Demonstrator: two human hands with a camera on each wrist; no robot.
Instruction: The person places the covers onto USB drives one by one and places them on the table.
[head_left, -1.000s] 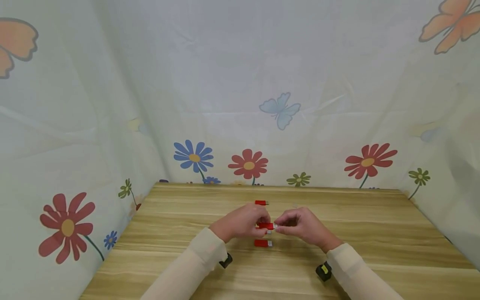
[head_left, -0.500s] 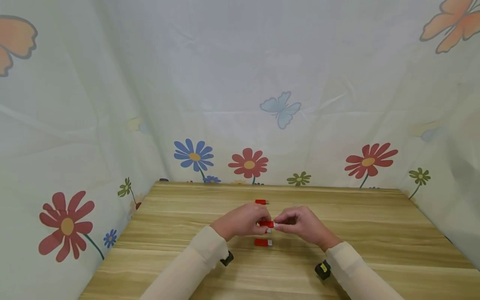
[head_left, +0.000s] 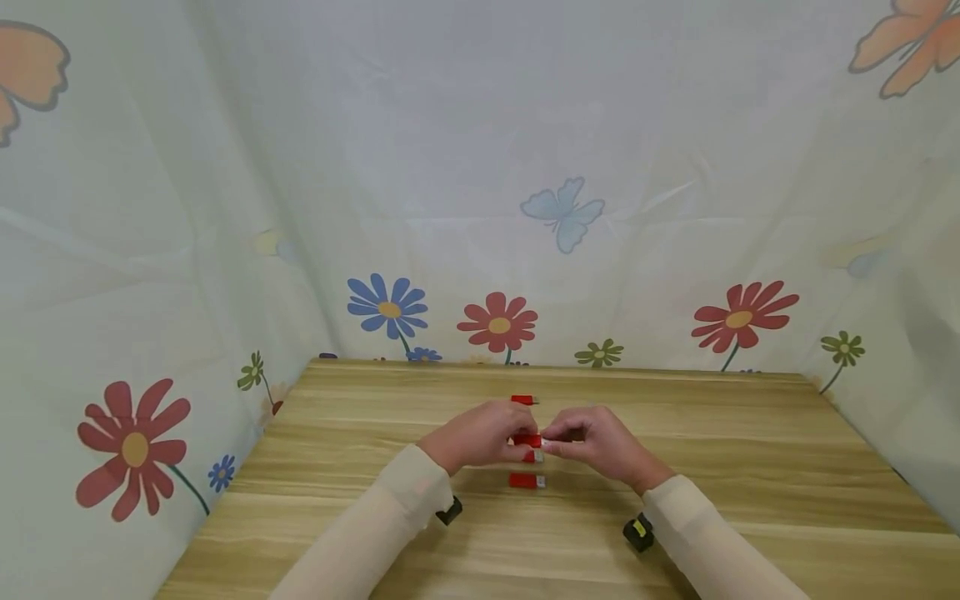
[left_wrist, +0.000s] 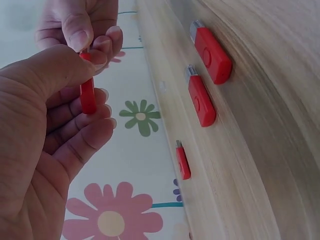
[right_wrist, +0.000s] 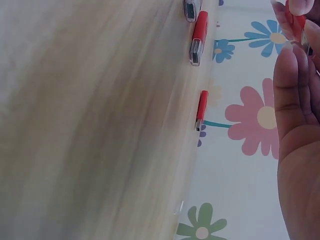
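A red USB flash drive (left_wrist: 87, 95) is held up above the table between both hands. My left hand (head_left: 483, 435) pinches its red body between thumb and forefinger, the other fingers curled behind. At the drive's connector end, my right hand (head_left: 600, 443) pinches with thumb and fingertips, which hide most of that end. On the table lie three similar drives in a column: a near one (head_left: 527, 481) and a middle one (left_wrist: 201, 100) with clear caps on, and a far one (left_wrist: 183, 161) with its metal connector bare.
A small clear piece (left_wrist: 162, 87) lies near the back edge of the wooden table (head_left: 675, 400). Flower-printed white curtain (head_left: 450, 167) surrounds the table at the back and sides. A black wrist camera (head_left: 638, 532) sits below the right sleeve, another (head_left: 449, 510) below the left.
Both hands have shifted slightly away from me and a little left with the flash drive between them. More of the middle drive on the table shows below them. The grips look the same.
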